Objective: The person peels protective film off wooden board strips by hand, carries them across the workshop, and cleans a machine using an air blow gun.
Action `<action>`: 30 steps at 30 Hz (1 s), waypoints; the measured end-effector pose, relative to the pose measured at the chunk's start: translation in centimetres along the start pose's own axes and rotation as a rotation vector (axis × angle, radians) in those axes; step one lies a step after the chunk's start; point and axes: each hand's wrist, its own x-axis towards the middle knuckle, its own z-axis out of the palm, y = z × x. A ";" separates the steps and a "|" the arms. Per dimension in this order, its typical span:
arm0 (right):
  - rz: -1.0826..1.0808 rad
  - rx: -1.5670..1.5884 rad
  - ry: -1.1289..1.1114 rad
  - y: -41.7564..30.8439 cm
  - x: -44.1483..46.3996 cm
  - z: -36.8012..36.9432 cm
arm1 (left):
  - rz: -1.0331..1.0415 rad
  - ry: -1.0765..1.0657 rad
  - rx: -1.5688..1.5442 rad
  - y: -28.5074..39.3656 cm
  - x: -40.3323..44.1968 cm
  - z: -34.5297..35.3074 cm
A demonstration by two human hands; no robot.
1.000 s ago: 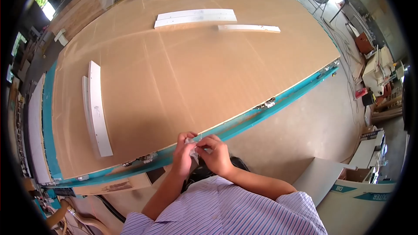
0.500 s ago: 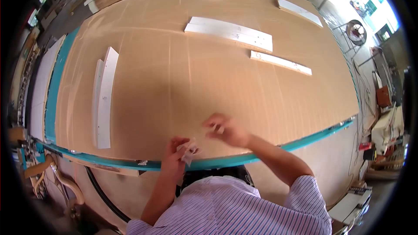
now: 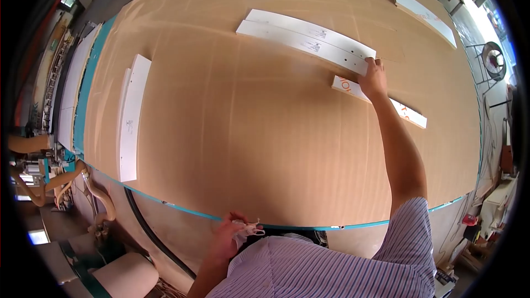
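Right hand [image 3: 374,81] at the right end of the paired boards [image 3: 292,33], which lie side by side on the surface [image 3: 248,132]; its fingers [image 3: 370,62] touch the nearer board, grip cannot be told. Left hand [image 3: 222,239], near the surface's edge, clasps a crumpled white wad [image 3: 240,235]. Shorter board [image 3: 411,115] partly hidden by the right arm [image 3: 402,157].

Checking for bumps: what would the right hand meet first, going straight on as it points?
Most likely the right end of the paired white strips; the right hand is at that end, though depth leaves contact unclear.
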 end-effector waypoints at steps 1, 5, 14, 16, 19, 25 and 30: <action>0.003 0.003 -0.007 -0.1 -0.1 -0.4 | 0.009 0.000 -0.003 0.4 0.2 0.3; 0.082 0.050 -0.094 0.7 0.4 -0.7 | 0.049 0.049 0.045 0.7 0.4 0.1; 0.229 0.204 0.019 0.9 0.2 -0.6 | -0.350 -0.018 0.665 0.9 -2.5 0.0; 0.104 0.178 0.045 0.4 -0.7 -2.1 | -0.274 -0.148 0.881 0.6 -2.9 -0.6; -0.129 0.214 0.050 -1.0 -1.4 -5.6 | -0.041 -0.331 1.090 -2.2 -2.6 -2.7; -0.330 -0.057 -0.376 -10.2 -2.7 -15.9 | 0.107 -0.288 1.080 0.1 -2.3 -1.7; -0.050 0.609 -0.672 -11.1 -3.8 -15.4 | 0.355 -0.137 1.025 0.8 -1.2 -4.4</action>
